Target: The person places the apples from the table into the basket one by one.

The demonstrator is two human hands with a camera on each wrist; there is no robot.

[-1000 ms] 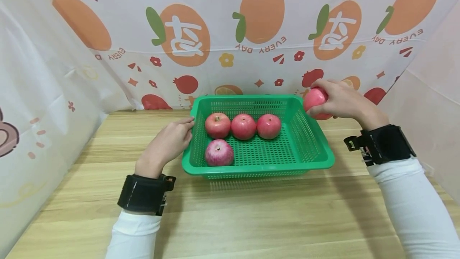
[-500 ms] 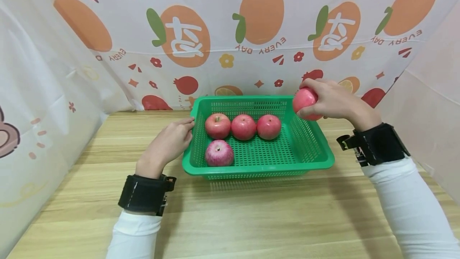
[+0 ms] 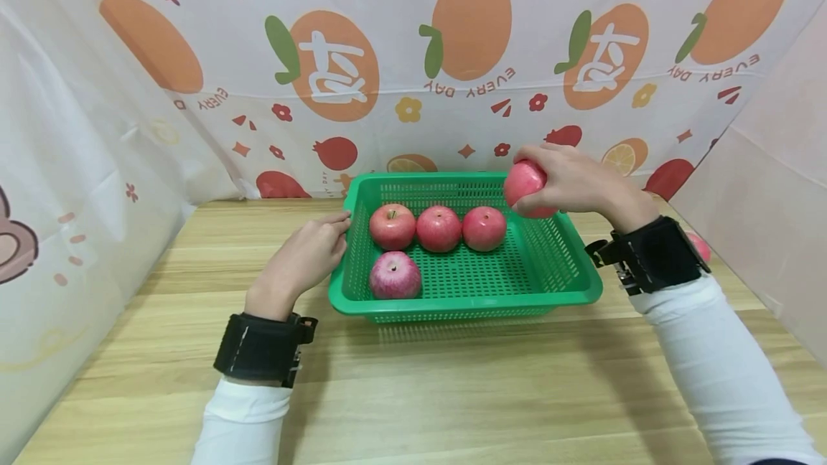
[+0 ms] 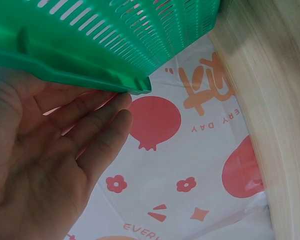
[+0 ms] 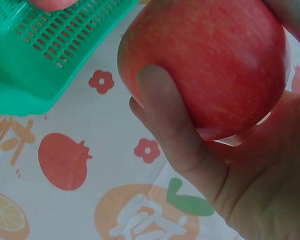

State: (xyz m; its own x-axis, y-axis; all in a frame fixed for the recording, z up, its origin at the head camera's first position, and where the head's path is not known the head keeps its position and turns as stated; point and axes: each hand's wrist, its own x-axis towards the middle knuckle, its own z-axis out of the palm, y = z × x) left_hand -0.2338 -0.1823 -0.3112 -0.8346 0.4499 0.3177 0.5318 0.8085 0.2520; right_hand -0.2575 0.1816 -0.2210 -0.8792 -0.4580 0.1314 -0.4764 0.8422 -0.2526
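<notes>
And here's the green basket [image 3: 465,301] on the wooden table [image 3: 465,393], long sides running left to right, four apples aboard: an orange-red apple [image 3: 392,228], a middle apple [image 3: 438,229] and a third apple [image 3: 484,228] side by side towards the back edge, a purple-streaked apple [image 3: 395,276] tucked in the front left corner. Up over the back right corner it's the held apple [image 3: 525,184], clamped between thumb and fingers of the right hand [image 3: 575,179], roundish, no clear long axis, and which way its stem end points I cannot tell! Glossy pinkish red, this one, finely flecked with paler specks. At the left rim, the left hand [image 3: 304,253] touches, fingers loosely extended; near the table's right edge, a pink-red fruit [image 3: 700,247] peeks out behind the black wristband [image 3: 662,257]
</notes>
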